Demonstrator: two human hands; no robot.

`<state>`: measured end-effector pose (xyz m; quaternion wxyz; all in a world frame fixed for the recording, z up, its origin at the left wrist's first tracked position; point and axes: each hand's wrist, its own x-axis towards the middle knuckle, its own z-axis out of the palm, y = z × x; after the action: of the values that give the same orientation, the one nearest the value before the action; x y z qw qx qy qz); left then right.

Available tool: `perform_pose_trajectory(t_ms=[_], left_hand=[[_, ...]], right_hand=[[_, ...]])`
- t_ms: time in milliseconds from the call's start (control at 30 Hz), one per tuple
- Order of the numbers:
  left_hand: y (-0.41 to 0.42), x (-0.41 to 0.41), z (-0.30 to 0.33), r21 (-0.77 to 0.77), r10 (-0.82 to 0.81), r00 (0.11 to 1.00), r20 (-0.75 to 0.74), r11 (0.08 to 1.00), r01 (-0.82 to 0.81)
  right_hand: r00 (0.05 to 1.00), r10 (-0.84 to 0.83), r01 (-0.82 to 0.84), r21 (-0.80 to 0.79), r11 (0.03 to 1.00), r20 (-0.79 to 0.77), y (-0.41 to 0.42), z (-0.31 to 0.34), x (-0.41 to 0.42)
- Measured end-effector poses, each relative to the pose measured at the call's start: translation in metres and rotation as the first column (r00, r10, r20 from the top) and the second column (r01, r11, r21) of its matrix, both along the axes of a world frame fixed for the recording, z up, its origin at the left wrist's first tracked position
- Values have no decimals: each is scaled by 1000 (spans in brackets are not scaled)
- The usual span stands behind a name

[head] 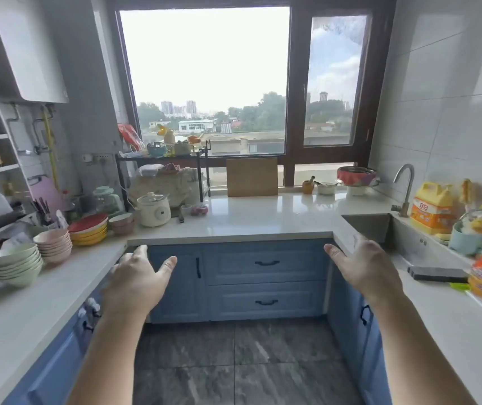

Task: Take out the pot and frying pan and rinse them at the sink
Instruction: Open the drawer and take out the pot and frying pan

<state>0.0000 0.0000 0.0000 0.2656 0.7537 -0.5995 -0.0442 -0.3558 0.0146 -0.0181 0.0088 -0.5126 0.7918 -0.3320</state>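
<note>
Neither pot nor frying pan is visible; you would judge them behind the blue cabinet fronts below the counter. Your left hand (134,283) and right hand (362,267) are held apart, fingers loose, holding nothing. The cabinet door (175,285) at lower centre lies just beyond your left hand; the sink (379,226) sits at right, nearer your right.

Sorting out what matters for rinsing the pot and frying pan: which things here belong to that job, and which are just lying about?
Job: sink; faucet; blue cabinets, all shut; left hand and right hand, both empty. No pot or frying pan shows.

Lying about: green bowls, pink bowls, cutting board, detergent jug.
</note>
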Motion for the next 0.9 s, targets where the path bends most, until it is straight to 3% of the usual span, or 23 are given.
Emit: perform_pose_trajectory(t_ms=[267,500,900], left_hand=[[-165,-14,7,6,-45,999,25,999,45],[-298,-46,-23,42,-91,996,13,995,90],[-518,-122,-81,143,3,1000,-27,990,0]], right_hand=[[999,-24,25,-21,999,44,-151,7,-7],[994,-86,83,37,996,61,-265,-31,-36],[997,-33,21,169,985,67,-506,-95,-115]])
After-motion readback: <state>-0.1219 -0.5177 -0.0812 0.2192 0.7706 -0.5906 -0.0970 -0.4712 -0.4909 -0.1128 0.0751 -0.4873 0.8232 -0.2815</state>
